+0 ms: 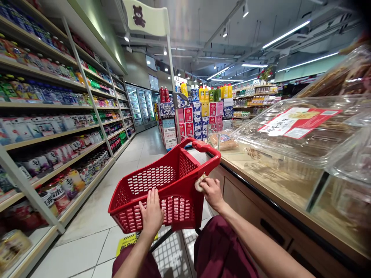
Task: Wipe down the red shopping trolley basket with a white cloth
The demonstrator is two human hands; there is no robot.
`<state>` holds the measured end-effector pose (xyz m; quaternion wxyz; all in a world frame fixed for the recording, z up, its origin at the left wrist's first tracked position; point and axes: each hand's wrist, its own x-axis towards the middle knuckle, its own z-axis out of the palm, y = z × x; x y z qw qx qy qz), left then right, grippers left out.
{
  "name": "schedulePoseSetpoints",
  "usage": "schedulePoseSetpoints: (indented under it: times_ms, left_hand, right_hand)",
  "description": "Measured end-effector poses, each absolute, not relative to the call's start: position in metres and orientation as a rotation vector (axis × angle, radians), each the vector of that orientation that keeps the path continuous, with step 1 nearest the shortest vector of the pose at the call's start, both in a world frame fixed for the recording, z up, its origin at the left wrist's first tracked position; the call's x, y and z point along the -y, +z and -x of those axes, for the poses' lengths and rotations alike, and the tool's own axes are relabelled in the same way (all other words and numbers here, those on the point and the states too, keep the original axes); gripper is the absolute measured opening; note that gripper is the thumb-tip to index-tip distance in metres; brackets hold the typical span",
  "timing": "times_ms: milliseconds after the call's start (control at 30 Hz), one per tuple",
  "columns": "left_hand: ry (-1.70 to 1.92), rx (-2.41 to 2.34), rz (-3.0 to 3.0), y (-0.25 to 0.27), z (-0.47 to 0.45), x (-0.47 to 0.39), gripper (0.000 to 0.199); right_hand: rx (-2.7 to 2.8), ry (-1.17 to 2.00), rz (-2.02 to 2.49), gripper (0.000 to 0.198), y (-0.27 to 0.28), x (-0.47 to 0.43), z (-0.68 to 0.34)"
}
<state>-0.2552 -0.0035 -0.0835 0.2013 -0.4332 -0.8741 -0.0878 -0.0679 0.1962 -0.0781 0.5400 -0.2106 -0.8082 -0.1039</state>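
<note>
A red plastic shopping cart (162,162) with perforated sides stands sideways before my knees, its handle to the right. My left hand (152,216) rests on the near side wall of the basket with its fingers stretched out. In my right hand (211,191) is a crumpled whitish cloth (200,182), pressed against the red side panel just below the handle. No goods show in the visible part of the basket.
On the left run tall shelves (52,104) of drinks. A counter (261,200) with clear-lidded food trays (301,123) borders the right. Stacked drink boxes (199,119) stand beyond the cart. A yellow wet-floor sign (126,243) lies low at left, partly hidden.
</note>
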Motion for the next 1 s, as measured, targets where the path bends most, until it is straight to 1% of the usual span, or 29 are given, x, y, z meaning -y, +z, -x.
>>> schedulePoseSetpoints:
  times_ms: [67,167,267,367,433,533,633,700,800,867,933,1000]
  left_hand:
    - [-0.250,2.439,1.206,-0.084,0.256,0.003,0.069]
    - [-0.254,2.425,1.197,-0.086,0.255,0.002,0.069]
    - [-0.252,2.414,1.189,-0.088,0.255,0.002,0.069]
    - [-0.236,2.411,1.201,-0.086,0.256,0.004,0.069]
    - [-0.222,2.409,1.214,-0.085,0.257,0.005,0.069]
    - [-0.225,2.407,1.220,-0.086,0.256,0.005,0.069]
    - [-0.250,2.428,1.203,-0.087,0.253,0.002,0.069]
    - [-0.258,2.438,1.197,-0.087,0.253,0.002,0.069]
    - [-0.239,2.416,1.228,-0.083,0.255,0.005,0.068]
    - [-0.223,2.401,1.258,-0.081,0.257,0.008,0.067]
    - [-0.235,2.405,1.256,-0.082,0.257,0.009,0.066]
    - [-0.270,2.423,1.224,-0.085,0.255,0.009,0.067]
  right_hand:
    - [1.885,-0.245,0.522,0.023,-0.071,-0.202,0.061]
    - [1.715,-0.251,0.739,0.028,-0.046,-0.214,0.055]
    - [1.806,-0.306,0.671,0.033,-0.038,-0.205,0.071]
    - [1.974,-0.360,0.439,0.029,-0.045,-0.187,0.091]
    - [2.006,-0.366,0.403,0.025,-0.044,-0.190,0.090]
    - [1.896,-0.349,0.606,0.018,-0.030,-0.215,0.069]
    - [1.809,-0.340,0.738,0.020,-0.026,-0.223,0.066]
    - [1.860,-0.333,0.635,0.020,-0.037,-0.203,0.088]
    - [1.989,-0.332,0.358,0.019,-0.055,-0.164,0.131]
    - [2.036,-0.317,0.262,0.018,-0.055,-0.156,0.141]
    - [2.015,-0.281,0.319,0.016,-0.048,-0.165,0.127]
    - [1.936,-0.257,0.468,0.015,-0.040,-0.181,0.106]
